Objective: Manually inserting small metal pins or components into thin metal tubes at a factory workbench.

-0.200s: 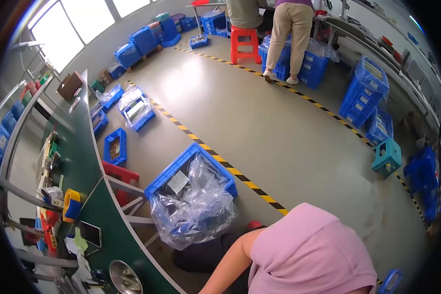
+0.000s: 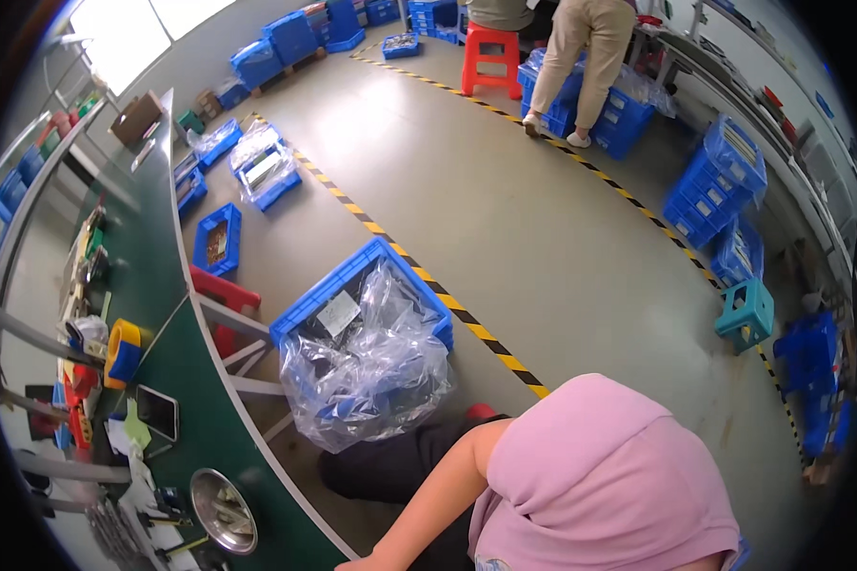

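Observation:
Neither of my hands shows. A bare forearm (image 2: 419,504) runs from a pink-sleeved shoulder (image 2: 600,476) at the bottom right down to the lower edge, where it is cut off at the wrist. It ends beside the edge of the green worktable (image 2: 200,419). Nearest to the arm are a round metal bowl (image 2: 223,510) on the table and a blue crate (image 2: 352,285) on the floor, filled with crumpled clear plastic bags (image 2: 371,371).
The table carries a phone (image 2: 157,411), a yellow and blue tape roll (image 2: 122,350) and small tools. A red stool (image 2: 221,290) stands under it. Blue crates (image 2: 714,181) line the floor and right wall. A person in beige trousers (image 2: 581,57) stands far off by a red stool (image 2: 490,57).
The forearm has slid slightly left along the lower edge and the view has shifted a little. Nothing else has moved.

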`<state>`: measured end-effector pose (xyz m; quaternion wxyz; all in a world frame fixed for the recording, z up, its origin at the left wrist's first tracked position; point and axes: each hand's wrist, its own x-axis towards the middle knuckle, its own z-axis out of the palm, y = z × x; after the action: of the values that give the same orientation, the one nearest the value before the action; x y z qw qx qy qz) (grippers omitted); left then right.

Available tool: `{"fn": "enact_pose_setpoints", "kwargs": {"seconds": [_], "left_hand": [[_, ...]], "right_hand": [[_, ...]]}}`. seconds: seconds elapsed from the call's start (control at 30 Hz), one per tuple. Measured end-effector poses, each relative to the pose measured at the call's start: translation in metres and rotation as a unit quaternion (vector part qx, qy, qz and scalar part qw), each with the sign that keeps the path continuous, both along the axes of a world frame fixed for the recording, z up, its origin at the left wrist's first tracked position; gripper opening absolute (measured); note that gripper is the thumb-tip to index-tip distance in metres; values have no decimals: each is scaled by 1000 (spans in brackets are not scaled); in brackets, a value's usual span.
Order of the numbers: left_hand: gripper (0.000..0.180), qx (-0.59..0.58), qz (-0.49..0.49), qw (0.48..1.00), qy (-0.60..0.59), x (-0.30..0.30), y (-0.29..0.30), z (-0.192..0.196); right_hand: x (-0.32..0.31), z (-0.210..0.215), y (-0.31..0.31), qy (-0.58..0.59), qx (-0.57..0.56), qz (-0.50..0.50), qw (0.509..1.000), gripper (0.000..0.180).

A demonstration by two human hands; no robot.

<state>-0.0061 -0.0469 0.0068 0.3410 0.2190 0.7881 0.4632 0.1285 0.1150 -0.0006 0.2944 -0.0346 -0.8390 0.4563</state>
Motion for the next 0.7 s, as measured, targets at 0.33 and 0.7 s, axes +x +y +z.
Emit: {"fn": "enact_pose_setpoints", "kwargs": {"seconds": [0.33, 0.7], "left_hand": [[28, 71, 72, 959, -266, 39, 33, 41], [32, 118, 102, 944, -291, 50, 27, 42]], "right_hand": [[5, 2, 15, 17, -1, -73, 997, 15], [-10, 0, 8, 5, -9, -22, 1000, 13]]}}
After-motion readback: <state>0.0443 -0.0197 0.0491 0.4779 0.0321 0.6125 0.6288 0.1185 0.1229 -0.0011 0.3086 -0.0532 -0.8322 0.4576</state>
